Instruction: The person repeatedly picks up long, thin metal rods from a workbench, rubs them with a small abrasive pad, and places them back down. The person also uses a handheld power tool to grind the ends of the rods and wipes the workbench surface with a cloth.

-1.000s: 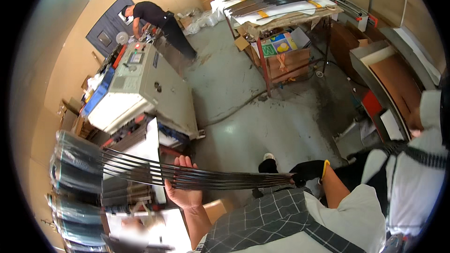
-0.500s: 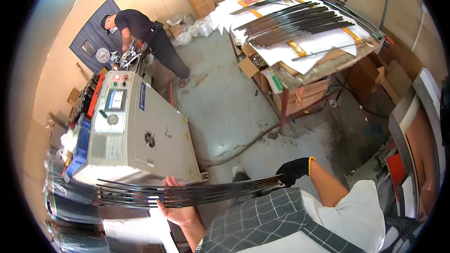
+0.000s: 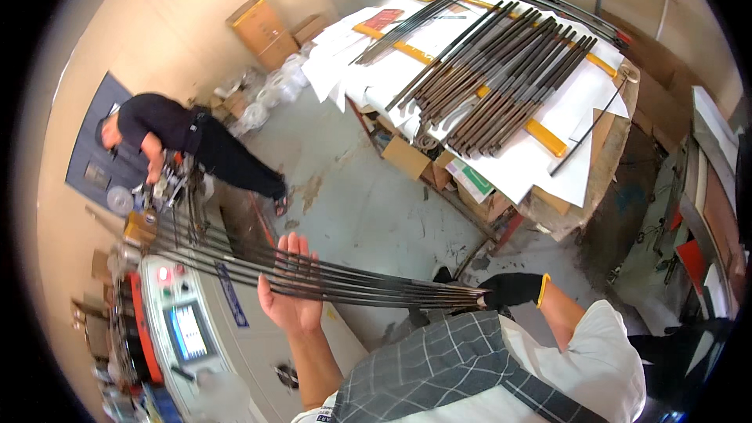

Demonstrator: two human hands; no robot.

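So the main thing here is a bundle of long, thin rods (image 3: 392, 292), dark and smooth with a bit of shine, held in the air on the near side of the work table (image 3: 564, 218) and well apart from it. The right hand (image 3: 513, 290), in a black knit-looking glove with a yellow cuff, is closed around the gathered end, so that grip is clamped on the rods. The left hand (image 3: 294, 313) is bare and palm up, fingers stretched out and apart, just cradling the bundle from below. Past that palm the rods fan out into separate skinny lines, and their far tips are too muddled to pick out.

The table has a rough, worn brown edge and crumpled white sheets (image 3: 337, 70) over the top, with flat yellow-orange strips (image 3: 546, 138) laid across. On it there's a loose row of thicker rods (image 3: 509, 78), dark at the far end and brownish toward the near one, plus a slimmer grey bunch (image 3: 415, 23) at the far left.

Left of the table and closer in is a boxy pale machine (image 3: 321, 352) with a glowing screen (image 3: 189, 332). Farther out to the table's left, a person in black (image 3: 164, 121) bends over some metal parts. Crinkly clear plastic (image 3: 274, 90) and a tan cardboard box (image 3: 262, 31) sit on the scuffed grey floor (image 3: 337, 188) between that person and the table.
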